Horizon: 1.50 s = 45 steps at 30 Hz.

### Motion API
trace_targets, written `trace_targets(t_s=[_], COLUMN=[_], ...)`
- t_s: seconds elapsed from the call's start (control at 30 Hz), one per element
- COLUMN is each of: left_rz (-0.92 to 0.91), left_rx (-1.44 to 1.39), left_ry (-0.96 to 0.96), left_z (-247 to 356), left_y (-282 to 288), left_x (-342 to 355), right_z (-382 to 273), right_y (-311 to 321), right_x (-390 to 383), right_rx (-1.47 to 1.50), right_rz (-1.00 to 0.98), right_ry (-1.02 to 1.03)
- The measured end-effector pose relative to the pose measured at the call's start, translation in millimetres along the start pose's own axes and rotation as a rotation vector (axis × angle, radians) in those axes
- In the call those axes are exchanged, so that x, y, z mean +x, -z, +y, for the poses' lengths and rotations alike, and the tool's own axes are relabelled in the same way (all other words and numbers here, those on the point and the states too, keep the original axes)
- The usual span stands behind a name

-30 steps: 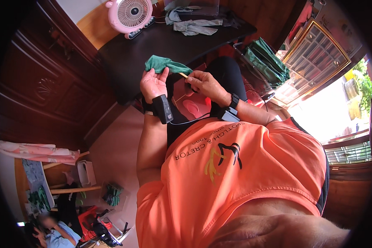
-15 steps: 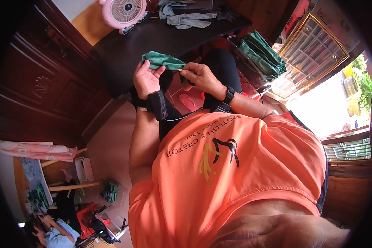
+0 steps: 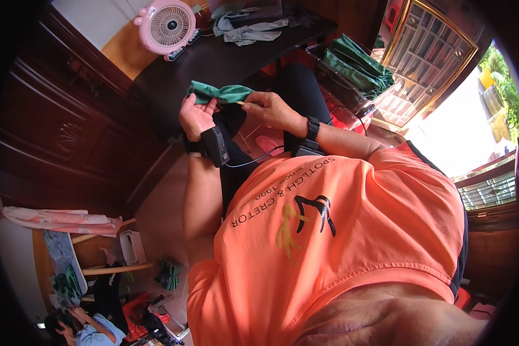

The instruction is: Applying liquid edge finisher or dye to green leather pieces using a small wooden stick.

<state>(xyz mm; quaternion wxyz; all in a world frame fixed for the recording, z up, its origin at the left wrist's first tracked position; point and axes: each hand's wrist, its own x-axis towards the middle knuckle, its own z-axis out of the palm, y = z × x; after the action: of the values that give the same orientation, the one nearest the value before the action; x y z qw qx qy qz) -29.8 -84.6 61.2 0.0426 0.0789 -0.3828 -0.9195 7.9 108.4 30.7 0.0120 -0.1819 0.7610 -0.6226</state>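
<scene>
A narrow piece of green velvety cloth (image 3: 222,93) stretches between my hands, above my lap and in front of the dark table's near edge. My left hand (image 3: 197,120), palm up, grips its left end with thumb and bent fingers. At the other end my right hand (image 3: 275,109) is closed in a pinch on a thin yellowish stick (image 3: 240,102), which shows at the cloth's lower edge. How far the stick reaches into the cloth is hidden. Both wrists wear black bands, and a dark box sits on the left one.
On the black table (image 3: 225,57) stand a pink fan (image 3: 167,26) and grey-green cloths (image 3: 254,32). Folded green cloths (image 3: 357,66) fill a rack at right. A white cable (image 3: 254,160) crosses my lap. Another person (image 3: 92,328) works at lower left.
The cloth and both hands have shifted slightly left in the picture as the view moved. My hold looks the same, and the cloth lies a little flatter.
</scene>
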Motion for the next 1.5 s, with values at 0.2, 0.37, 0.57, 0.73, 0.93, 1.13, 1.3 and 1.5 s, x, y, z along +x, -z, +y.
trace_targets(t_s=[0.2,0.37,0.57,0.73,0.93,1.13,1.3,1.5], left_rz=[0.006,-0.046,-0.106,-0.400,-0.287,-0.423,-0.449,-0.380], left_rx=[0.103,0.124,0.129,0.461,0.571,0.528,0.458,0.520], left_ry=[-0.146,-0.051,0.078,0.028,-0.233,0.016,0.054,0.152], left_z=[14,14,11,15,7,-10,-18,-17], left_y=[-6,-4,-7,-26,-33,-13,-16,-7], left_x=[-8,6,0,-14,28,69,57,27], right_z=[-12,-5,-5,22,33,44,56,46], right_y=[-4,6,20,52,64,70,70,69], right_x=[10,20,10,12,12,26,25,29], right_rx=[0.055,-0.122,-0.243,-0.328,-0.150,-0.032,0.049,-0.035], right_rz=[0.114,0.190,0.144,0.298,0.031,0.006,0.014,-0.074], right_ry=[0.081,0.063,0.078,0.085,-0.006,-0.083,-0.126,-0.028])
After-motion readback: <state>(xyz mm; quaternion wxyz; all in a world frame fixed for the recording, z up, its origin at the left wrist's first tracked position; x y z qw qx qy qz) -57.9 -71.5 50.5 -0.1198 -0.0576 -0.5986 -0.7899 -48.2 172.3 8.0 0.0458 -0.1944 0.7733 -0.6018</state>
